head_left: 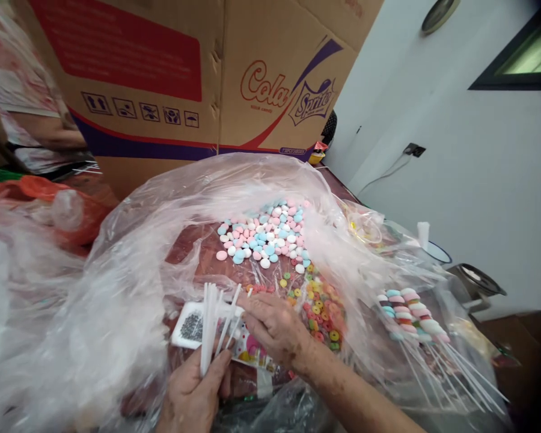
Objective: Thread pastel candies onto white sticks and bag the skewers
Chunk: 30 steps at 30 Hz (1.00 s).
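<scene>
My left hand (193, 388) is closed round a bundle of thin white sticks (210, 325) whose upper ends fan out. My right hand (275, 328) reaches across from the right, fingers bent together by the tips of the outermost sticks; what they pinch, if anything, I cannot make out. Behind the sticks lies a white tray (180, 335) holding small dark grains. Partly under my right hand is a colourful printed packet (252, 350). Beyond my hands spread pink, white and blue candies (264, 236). Ring-shaped gummies (322, 304) in yellow, orange, red and green lie right of my right hand.
Clear plastic sheeting (130, 240) bunches round the work area. A large cardboard box (153, 132) stands behind. At right lie finished-looking candy skewers (410, 316) on white sticks. An orange bag (85, 210) is at left, near another person's arm (45, 129). A metal jug (475, 279) stands far right.
</scene>
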Tool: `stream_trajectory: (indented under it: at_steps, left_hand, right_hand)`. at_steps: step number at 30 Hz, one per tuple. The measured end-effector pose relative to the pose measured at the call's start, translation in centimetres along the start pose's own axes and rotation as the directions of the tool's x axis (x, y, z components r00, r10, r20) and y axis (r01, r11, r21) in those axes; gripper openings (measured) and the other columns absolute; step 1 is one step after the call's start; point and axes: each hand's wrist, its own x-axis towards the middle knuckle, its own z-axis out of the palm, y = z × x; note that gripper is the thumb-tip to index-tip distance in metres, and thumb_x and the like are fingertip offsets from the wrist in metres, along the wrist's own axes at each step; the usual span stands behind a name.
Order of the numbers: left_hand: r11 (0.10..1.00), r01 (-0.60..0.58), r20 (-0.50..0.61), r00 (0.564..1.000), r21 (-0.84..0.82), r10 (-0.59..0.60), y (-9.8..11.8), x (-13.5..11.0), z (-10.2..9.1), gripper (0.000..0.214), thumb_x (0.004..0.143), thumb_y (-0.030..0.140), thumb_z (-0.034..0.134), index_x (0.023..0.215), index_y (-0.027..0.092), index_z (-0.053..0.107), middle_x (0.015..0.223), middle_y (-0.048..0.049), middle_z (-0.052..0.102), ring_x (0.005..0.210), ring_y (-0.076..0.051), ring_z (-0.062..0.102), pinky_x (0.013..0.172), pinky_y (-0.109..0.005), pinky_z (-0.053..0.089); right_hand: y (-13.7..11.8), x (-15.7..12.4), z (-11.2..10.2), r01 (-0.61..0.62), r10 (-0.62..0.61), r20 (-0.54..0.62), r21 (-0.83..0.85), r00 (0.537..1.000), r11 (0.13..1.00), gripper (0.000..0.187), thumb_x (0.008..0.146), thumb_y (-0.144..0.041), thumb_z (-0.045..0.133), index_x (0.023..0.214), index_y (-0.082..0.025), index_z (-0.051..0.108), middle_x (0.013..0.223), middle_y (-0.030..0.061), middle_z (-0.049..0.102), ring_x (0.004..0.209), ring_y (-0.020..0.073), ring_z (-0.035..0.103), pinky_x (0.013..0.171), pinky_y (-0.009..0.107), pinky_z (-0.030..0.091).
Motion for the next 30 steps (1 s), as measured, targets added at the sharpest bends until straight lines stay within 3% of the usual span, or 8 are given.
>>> stream_trajectory:
  at_steps: [5,7,9,12,16,19,27,30]
  left_hand:
    - [0.998,-0.064,-0.024,0.998,0.002,0.064,0.4,-0.1,0.0,0.041,0.063,0.057,0.079,0.058,0.019,0.063,0.041,0.0031,0.054,0.041,-0.014,0.048,0.042,-0.022,0.04]
    - [0.999,-0.043,0.008,0.999,0.009,0.043,0.9,-0.3,0.0,0.043,0.064,0.058,0.078,0.055,0.019,0.061,0.04,0.0025,0.054,0.041,-0.014,0.05,0.041,-0.022,0.04]
    - [1.0,-0.007,0.034,0.999,0.021,0.006,1.4,-0.5,-0.1,0.046,0.064,0.061,0.077,0.054,0.019,0.061,0.039,0.0026,0.051,0.039,-0.013,0.048,0.037,-0.02,0.036]
    - [0.999,0.036,0.033,0.999,0.023,-0.037,1.8,-0.8,0.0,0.049,0.063,0.065,0.075,0.062,0.017,0.067,0.038,0.0038,0.05,0.031,-0.009,0.037,0.03,-0.019,0.023]
    - [0.997,0.074,0.06,0.995,0.025,-0.075,1.9,-0.9,0.0,0.051,0.065,0.066,0.074,0.058,0.017,0.062,0.042,0.0036,0.054,0.028,-0.006,0.032,0.029,-0.019,0.019]
    - [0.995,0.101,0.11,0.988,0.027,-0.103,2.0,-0.8,-0.2,0.05,0.064,0.063,0.076,0.052,0.018,0.058,0.042,0.0031,0.055,0.028,-0.005,0.033,0.029,-0.018,0.019]
    - [0.992,0.118,0.113,0.986,0.04,-0.122,2.6,-0.9,-0.4,0.049,0.066,0.057,0.077,0.044,0.019,0.055,0.034,0.0054,0.042,0.03,-0.006,0.031,0.031,-0.018,0.017]
    - [0.992,0.12,0.118,0.985,0.029,-0.123,2.5,-0.9,-0.5,0.05,0.065,0.059,0.078,0.045,0.018,0.055,0.038,0.0039,0.048,0.03,-0.005,0.032,0.03,-0.018,0.019]
  right_hand:
    - [-1.2,-0.6,-0.3,0.014,-0.016,0.069,0.029,0.997,0.999,0.028,0.099,-0.026,0.041,0.103,-0.019,0.067,0.084,0.0056,0.068,0.08,0.0183,0.062,0.08,0.028,0.049]
    - [-0.2,-1.1,-2.0,-0.111,0.11,0.011,0.047,0.994,0.993,0.027,0.098,-0.03,0.044,0.11,-0.02,0.066,0.087,0.0047,0.07,0.08,0.0177,0.063,0.076,0.027,0.049]
    - [1.6,-1.6,-4.2,-0.303,0.301,-0.086,-0.008,0.95,0.953,0.025,0.097,-0.03,0.045,0.108,-0.02,0.066,0.087,0.0033,0.07,0.077,0.0171,0.063,0.071,0.026,0.047]
    - [4.8,-2.5,-6.7,-0.435,0.416,-0.128,-0.262,0.9,0.861,0.022,0.095,-0.022,0.045,0.088,-0.02,0.066,0.082,0.0027,0.067,0.075,0.0176,0.06,0.069,0.027,0.043]
    - [6.7,-3.3,-6.5,-0.339,0.44,0.062,-0.547,0.896,0.766,0.018,0.091,-0.012,0.047,0.084,-0.019,0.062,0.088,0.0056,0.066,0.082,0.0196,0.059,0.072,0.029,0.041]
    - [6.6,-3.5,-5.3,-0.303,0.45,0.081,-0.631,0.889,0.714,0.017,0.089,-0.008,0.048,0.093,-0.019,0.062,0.095,0.0087,0.067,0.088,0.0214,0.059,0.073,0.029,0.04]
    - [8.2,-2.2,-6.5,-0.399,0.416,-0.079,-0.49,0.906,0.775,0.014,0.088,-0.014,0.046,0.087,-0.02,0.06,0.086,0.0031,0.06,0.075,0.0164,0.054,0.066,0.026,0.036]
    - [8.6,-0.9,-6.4,-0.365,0.41,-0.014,-0.483,0.912,0.796,0.015,0.091,-0.017,0.046,0.084,-0.021,0.059,0.086,0.0013,0.058,0.071,0.014,0.052,0.064,0.025,0.034]
